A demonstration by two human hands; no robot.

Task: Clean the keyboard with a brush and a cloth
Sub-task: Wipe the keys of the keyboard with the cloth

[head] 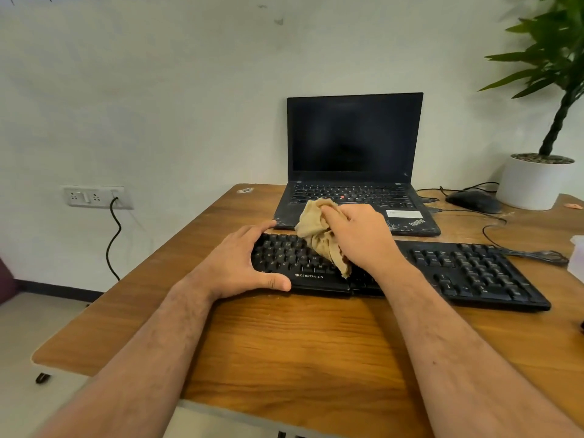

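An open laptop (pixel 354 159) with a dark screen sits on the wooden table (pixel 284 343), a mouse (pixel 473 201) to its right beside a white plant pot (pixel 531 184); a wall socket (pixel 94 196) holds a black cable (pixel 114 235)

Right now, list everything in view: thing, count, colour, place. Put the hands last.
keyboard: one, black, on the table's front half, under both hands.
cloth: one, tan, bunched on the keyboard's middle keys.
laptop: one, black, open, screen dark, behind the keyboard.
mouse: one, dark, right of the laptop.
plant pot: one, white, back right corner, holding a green plant.
table: one, brown wood.
wall socket: one, white, left wall, black cable plugged in.
left hand: grips the keyboard's left end.
right hand: holds the cloth.
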